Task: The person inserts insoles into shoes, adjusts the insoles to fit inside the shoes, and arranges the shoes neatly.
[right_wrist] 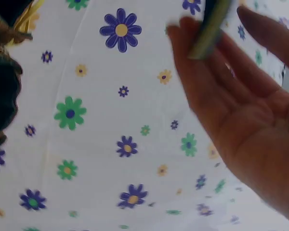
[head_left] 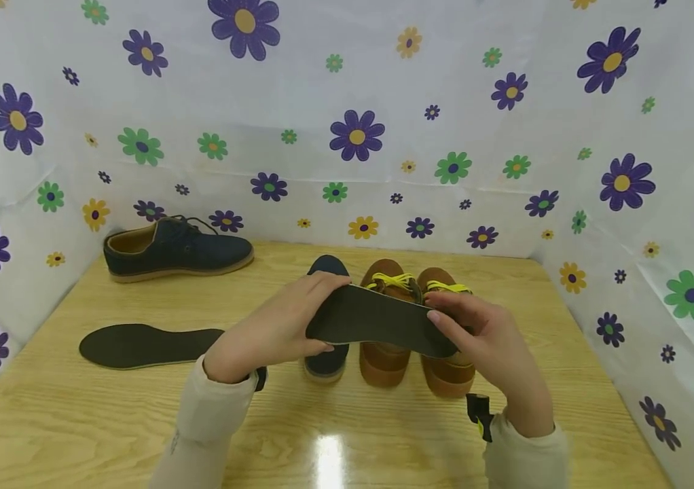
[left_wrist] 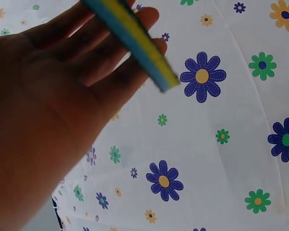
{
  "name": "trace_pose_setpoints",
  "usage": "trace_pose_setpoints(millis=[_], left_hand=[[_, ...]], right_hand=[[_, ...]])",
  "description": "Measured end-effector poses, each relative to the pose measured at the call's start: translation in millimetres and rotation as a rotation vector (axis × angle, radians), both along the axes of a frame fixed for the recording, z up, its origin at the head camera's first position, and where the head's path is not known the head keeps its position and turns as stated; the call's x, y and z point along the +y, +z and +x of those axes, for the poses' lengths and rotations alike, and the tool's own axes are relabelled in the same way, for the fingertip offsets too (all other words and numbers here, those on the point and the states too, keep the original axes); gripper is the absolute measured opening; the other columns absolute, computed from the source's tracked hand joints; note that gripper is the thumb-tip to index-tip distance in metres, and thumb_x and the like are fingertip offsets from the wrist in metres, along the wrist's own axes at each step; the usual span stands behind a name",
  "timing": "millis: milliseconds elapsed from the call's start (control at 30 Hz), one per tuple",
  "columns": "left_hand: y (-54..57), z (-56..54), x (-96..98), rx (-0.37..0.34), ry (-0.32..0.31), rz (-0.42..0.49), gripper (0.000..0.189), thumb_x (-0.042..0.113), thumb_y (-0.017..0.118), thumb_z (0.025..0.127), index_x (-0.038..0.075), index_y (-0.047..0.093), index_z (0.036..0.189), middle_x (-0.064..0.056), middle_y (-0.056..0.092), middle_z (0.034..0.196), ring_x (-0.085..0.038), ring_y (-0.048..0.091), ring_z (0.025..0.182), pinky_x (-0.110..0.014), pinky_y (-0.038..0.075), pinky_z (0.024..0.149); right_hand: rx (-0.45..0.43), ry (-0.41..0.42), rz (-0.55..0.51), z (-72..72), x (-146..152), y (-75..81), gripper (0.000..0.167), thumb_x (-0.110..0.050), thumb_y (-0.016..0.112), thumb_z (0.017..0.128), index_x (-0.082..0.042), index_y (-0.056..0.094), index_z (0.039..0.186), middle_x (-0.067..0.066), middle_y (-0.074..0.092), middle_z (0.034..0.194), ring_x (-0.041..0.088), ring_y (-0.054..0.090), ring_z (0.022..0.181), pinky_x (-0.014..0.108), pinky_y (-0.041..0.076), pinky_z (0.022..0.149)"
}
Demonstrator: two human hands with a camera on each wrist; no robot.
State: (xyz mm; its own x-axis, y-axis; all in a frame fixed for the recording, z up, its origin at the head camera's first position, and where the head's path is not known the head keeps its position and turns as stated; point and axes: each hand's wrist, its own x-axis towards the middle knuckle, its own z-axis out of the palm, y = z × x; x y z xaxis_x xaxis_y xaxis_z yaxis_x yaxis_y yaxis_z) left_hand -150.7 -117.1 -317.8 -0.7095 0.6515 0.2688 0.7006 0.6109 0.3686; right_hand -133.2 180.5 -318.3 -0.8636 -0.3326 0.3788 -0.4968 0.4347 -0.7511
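A dark shoe insole (head_left: pixel 377 318) is held up in the air between both hands, its broad dark face towards the head camera. My left hand (head_left: pixel 276 324) grips one end, thumb at the lower edge and fingers along the upper edge. At the other end my right hand (head_left: pixel 496 336) pinches it, the thumb on the near face. Blue and yellow layers show along the insole's edge (left_wrist: pixel 139 45) in the left wrist view. Behind and below it stands a navy shoe (head_left: pixel 325 367), partly covered by the insole and left hand.
Two brown shoes with yellow laces, a left one (head_left: pixel 386 367) and a right one (head_left: pixel 449 379), stand beside the navy shoe. Another navy shoe (head_left: pixel 200 251) sits at the back left. A second dark insole (head_left: pixel 145 346) lies on the wooden table (head_left: pixel 298 448). Flowered cloth (head_left: pixel 298 88) surrounds the table.
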Motion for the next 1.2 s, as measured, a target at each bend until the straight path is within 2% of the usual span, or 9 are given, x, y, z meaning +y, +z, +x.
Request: trace_pose_setpoints(millis=[67,133,233,300,467,667,967,1100,1200], left_hand=[[0.2,-0.9,1.6,0.024,0.026,-0.011,0.087,0.018,0.086,0.072,0.006,0.038,0.142,-0.011,0.046,0.137,-0.028,0.046,0.125,-0.045,0.037,0.105],[0.3,-1.1,3.9,0.054,0.049,-0.027,0.086,0.019,0.087,0.071,0.005,0.039,0.141,-0.012,0.047,0.137,-0.029,0.046,0.126,-0.046,0.036,0.105],[0.0,0.1,8.0,0.109,0.07,-0.044,0.085,0.019,0.087,0.071,0.003,0.041,0.14,-0.014,0.048,0.136,-0.03,0.046,0.126,-0.047,0.036,0.105],[-0.1,1.6,10.8,0.153,0.077,-0.053,0.085,0.019,0.088,0.07,0.001,0.042,0.139,-0.015,0.049,0.135,-0.032,0.047,0.126,-0.048,0.036,0.105],[-0.1,6.1,17.1,0.236,0.082,-0.054,0.083,0.019,0.088,0.07,0.002,0.043,0.138,-0.016,0.05,0.134,-0.032,0.045,0.127,-0.05,0.035,0.106],[-0.8,7.5,20.7,0.283,0.06,-0.043,0.079,0.018,0.087,0.071,0.004,0.045,0.136,-0.012,0.05,0.133,-0.028,0.043,0.129,-0.052,0.031,0.108],[0.1,2.4,18.9,0.347,0.034,0.005,0.069,0.015,0.086,0.072,0.009,0.052,0.132,-0.01,0.053,0.134,-0.03,0.043,0.131,-0.055,0.02,0.112],[3.1,-2.6,7.6,0.387,0.1,0.088,0.077,0.013,0.086,0.072,0.009,0.047,0.138,-0.013,0.045,0.143,-0.033,0.032,0.139,-0.058,0.014,0.113],[3.1,-10.2,-6.8,0.439,0.167,0.196,0.073,0.008,0.084,0.072,0.004,0.048,0.136,-0.017,0.043,0.142,-0.035,0.033,0.138,-0.058,0.019,0.111]], right_hand=[[0.199,-0.094,0.066,2.1,-9,0.3,0.028,-0.007,0.07,0.087,-0.005,0.068,0.115,0.005,0.068,0.107,0.014,0.065,0.094,0.021,0.051,0.08],[0.375,-0.139,0.118,3.2,-19,-0.2,0.033,-0.005,0.075,0.082,-0.004,0.068,0.115,0.006,0.067,0.109,0.018,0.063,0.1,0.026,0.049,0.086],[0.542,-0.111,0.199,4.0,-35,-2.9,0.051,-0.008,0.082,0.075,0.0,0.063,0.122,0.013,0.062,0.12,0.026,0.058,0.111,0.037,0.046,0.094],[0.589,-0.077,0.267,4.1,-46,-6.3,0.065,-0.012,0.085,0.072,0.002,0.057,0.128,0.016,0.056,0.128,0.03,0.053,0.118,0.042,0.044,0.097],[0.623,-0.097,0.447,3.7,-69,-16.1,0.091,-0.02,0.091,0.064,0.004,0.045,0.139,0.019,0.046,0.138,0.034,0.046,0.125,0.044,0.039,0.103],[0.647,-0.199,0.508,4.8,-80,-23.2,0.089,-0.017,0.093,0.06,0.005,0.049,0.134,0.021,0.051,0.128,0.036,0.052,0.116,0.042,0.043,0.1],[0.633,-0.243,0.428,6.3,-82,-21.8,0.068,-0.013,0.091,0.063,0.005,0.058,0.12,0.018,0.056,0.11,0.033,0.059,0.1,0.041,0.054,0.08],[0.569,-0.277,0.35,4.9,-75,-20.4,0.061,-0.017,0.09,0.065,0.006,0.06,0.114,0.018,0.056,0.103,0.032,0.059,0.092,0.041,0.055,0.074],[0.492,-0.318,0.238,2.0,-65,-17.2,0.055,-0.016,0.09,0.066,0.005,0.061,0.108,0.016,0.057,0.097,0.029,0.06,0.085,0.039,0.054,0.072]])
